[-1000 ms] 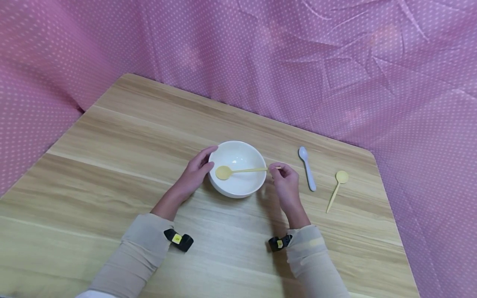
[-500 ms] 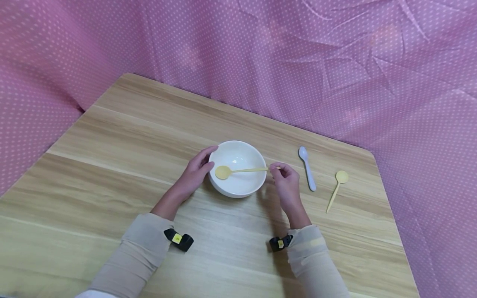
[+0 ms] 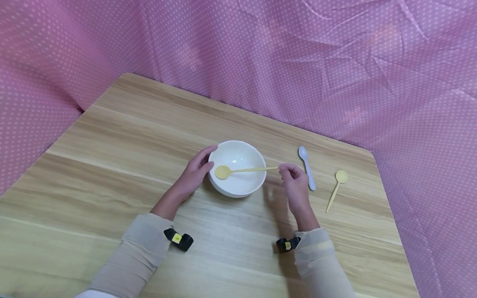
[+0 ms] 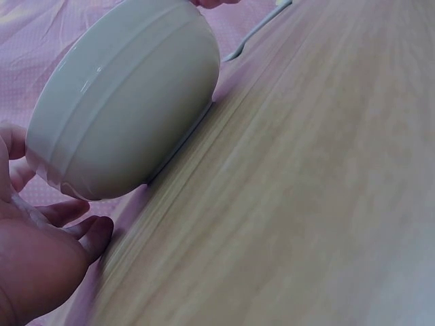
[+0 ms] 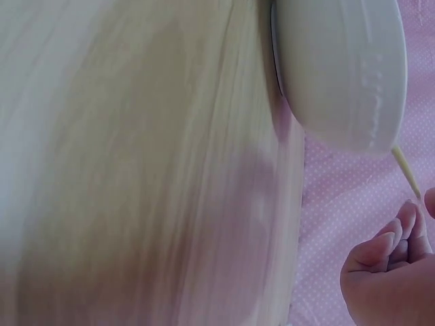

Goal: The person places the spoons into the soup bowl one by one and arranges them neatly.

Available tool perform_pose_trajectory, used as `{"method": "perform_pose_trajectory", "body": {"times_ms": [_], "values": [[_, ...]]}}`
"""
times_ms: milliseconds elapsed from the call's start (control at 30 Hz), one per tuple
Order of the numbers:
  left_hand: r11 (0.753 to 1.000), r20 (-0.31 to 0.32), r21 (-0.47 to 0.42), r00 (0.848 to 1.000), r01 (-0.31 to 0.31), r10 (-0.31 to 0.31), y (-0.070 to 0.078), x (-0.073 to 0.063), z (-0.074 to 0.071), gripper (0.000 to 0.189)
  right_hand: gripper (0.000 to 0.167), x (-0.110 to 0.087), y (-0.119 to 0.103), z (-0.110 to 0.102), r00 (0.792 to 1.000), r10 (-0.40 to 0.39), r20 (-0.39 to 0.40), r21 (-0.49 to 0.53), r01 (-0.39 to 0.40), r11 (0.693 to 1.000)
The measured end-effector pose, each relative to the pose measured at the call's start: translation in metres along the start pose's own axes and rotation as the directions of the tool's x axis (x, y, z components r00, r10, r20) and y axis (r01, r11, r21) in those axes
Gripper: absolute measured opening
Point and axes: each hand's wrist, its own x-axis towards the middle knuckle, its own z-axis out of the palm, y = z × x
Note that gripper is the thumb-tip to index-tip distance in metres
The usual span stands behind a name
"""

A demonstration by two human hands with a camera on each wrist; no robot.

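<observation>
A white bowl (image 3: 238, 189) stands on the wooden table, and my left hand (image 3: 193, 171) holds it by its left side, with thumb and fingers at the rim. Across the bowl lies a yellow spoon (image 3: 247, 170), its round head inside on the left and its handle running out over the right rim. My right hand (image 3: 296, 184) is just beyond the handle's tip, fingers bent and nothing gripped. In the right wrist view, the yellow handle (image 5: 406, 171) ends right by the fingertips, with thumb and fingers apart. The left wrist view shows the bowl's outer wall (image 4: 136, 102) beside the fingers.
A pale lilac spoon (image 3: 307, 167) lies on the table right behind my right hand. Farther right is a second yellow spoon (image 3: 336, 188). Pink dotted cloth (image 3: 261, 62) hangs behind the wooden table (image 3: 130, 136) and along its sides.
My right hand has let go of the yellow spoon's handle and shifted a little to the right. Spoon, bowl and left hand stay practically where they were.
</observation>
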Motion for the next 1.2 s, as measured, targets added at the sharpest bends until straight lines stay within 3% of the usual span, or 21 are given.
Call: {"method": "perform_pose_trajectory", "body": {"times_ms": [267, 833, 1200], "values": [[1.000, -0.004, -0.010, 1.000, -0.020, 0.020, -0.003, 0.001, 0.000, 0.047, 0.025, -0.001, 0.006, -0.019, 0.999, 0.001, -0.054, -0.014, -0.001, 1.000], [1.000, 0.000, -0.007, 1.000, -0.008, 0.008, -0.002, 0.000, -0.001, 0.047, 0.025, 0.008, 0.032, -0.068, 0.983, 0.023, -0.180, -0.167, -0.054, 0.985], [1.000, 0.006, -0.016, 1.000, -0.013, 0.013, 0.000, 0.000, -0.001, 0.047, 0.029, 0.020, 0.049, -0.088, 0.972, 0.088, -0.220, -0.252, -0.143, 0.957]]}}
